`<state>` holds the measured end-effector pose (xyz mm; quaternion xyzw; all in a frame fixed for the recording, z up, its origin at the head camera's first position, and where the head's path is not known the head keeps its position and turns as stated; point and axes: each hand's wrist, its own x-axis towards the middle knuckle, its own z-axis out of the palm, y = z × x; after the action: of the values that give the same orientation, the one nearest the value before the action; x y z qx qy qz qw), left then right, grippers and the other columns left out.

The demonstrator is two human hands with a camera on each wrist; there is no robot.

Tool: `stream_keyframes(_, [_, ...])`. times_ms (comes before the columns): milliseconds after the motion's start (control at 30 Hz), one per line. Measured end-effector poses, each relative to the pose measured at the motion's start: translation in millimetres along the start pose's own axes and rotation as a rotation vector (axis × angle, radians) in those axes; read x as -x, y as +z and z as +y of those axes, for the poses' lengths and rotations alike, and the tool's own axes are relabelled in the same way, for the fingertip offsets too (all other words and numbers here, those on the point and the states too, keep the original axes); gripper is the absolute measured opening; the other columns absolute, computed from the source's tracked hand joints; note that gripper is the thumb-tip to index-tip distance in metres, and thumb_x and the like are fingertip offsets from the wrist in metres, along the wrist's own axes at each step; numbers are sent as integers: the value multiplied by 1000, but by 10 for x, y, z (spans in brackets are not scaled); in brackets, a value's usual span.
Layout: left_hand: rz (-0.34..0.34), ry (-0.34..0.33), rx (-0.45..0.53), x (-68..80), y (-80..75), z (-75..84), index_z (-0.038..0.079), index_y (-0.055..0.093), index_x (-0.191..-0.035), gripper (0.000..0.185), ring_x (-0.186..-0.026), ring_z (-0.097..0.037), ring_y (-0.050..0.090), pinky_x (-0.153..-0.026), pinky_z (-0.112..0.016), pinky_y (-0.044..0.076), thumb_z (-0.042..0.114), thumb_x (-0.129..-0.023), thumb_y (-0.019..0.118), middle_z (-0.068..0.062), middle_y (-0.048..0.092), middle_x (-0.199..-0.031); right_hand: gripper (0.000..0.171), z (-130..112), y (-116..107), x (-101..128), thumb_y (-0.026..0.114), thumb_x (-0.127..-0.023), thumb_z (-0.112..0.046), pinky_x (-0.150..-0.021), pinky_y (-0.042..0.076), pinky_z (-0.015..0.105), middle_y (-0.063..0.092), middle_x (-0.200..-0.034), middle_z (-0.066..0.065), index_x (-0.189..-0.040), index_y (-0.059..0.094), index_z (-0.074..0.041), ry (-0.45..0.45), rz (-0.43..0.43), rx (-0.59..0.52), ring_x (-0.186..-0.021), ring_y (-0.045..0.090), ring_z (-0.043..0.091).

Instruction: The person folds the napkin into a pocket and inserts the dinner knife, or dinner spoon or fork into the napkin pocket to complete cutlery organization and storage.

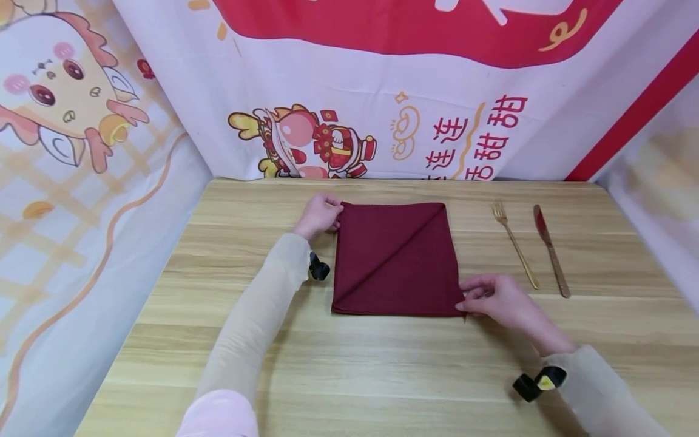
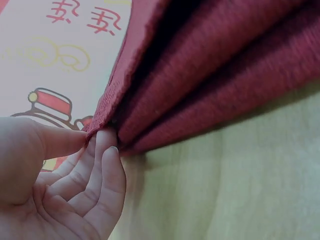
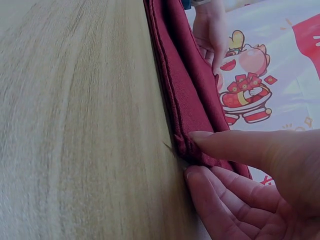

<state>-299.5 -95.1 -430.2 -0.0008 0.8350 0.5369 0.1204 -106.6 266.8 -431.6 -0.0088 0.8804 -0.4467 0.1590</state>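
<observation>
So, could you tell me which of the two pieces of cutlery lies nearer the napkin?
The gold fork: it lies between the dark red napkin and the knife, which sits farther right.

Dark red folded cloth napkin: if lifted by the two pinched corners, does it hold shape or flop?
The dark red folded cloth napkin will probably flop: the left hand pinches soft layers that gape apart at its corner. The folds likely slide open, since the right hand grips only loosely stacked edges. It looks light and should drag, not roll, on the wooden table.
</observation>
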Motion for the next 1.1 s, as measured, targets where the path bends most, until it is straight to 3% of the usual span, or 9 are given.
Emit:
stream_keyframes(433, [20, -39, -11, -31, -2, -57, -7, 63, -111, 17, -55, -13, 61, -55, -25, 56, 7, -101, 62, -13, 64, -79, 41, 1, 5, 10, 83, -86, -13, -66, 57, 27, 71, -89, 6, -119, 68, 6, -18, 11, 0, -80, 66, 21])
stream_keyframes(600, [30, -37, 11, -13, -49, -54, -4, 61, -111, 20, -61, -17, 66, -61, -31, 59, 11, -100, 66, -16, 68, -85, 44, 8, -18, 20, 82, -88, -17, -67, 58, 30, 72, -91, 7, -121, 67, 6, -11, 0, -24, -80, 68, 22])
stream_keyframes(800, [28, 37, -10, 106, -202, -43, -1, 59, -119, 30, -83, -31, 70, -75, -41, 60, 22, -101, 65, -20, 71, -99, 53, 15, -106, -12, 81, -90, -32, -68, 59, 33, 73, -97, 10, -125, 66, 5, -21, 46, -55, -82, 70, 24])
stream_keyframes(967, [34, 117, -55, 303, -324, -20, -1, 61, -118, 32, -87, -34, 69, -81, -47, 59, 25, -101, 66, -20, 71, -100, 55, -41, -175, -93, 77, -93, -38, -74, 58, 28, 74, -105, 12, -128, 66, 3, -64, 99, -31, -91, 70, 21])
stream_keyframes(1100, [28, 190, -85, 485, -381, -33, -4, 63, -114, 28, -89, -38, 69, -78, -45, 59, 21, -102, 65, -20, 71, -98, 56, -116, -209, -148, 76, -93, -43, -76, 56, 24, 72, -112, 13, -129, 66, -1, -69, 143, -11, -96, 68, 17])
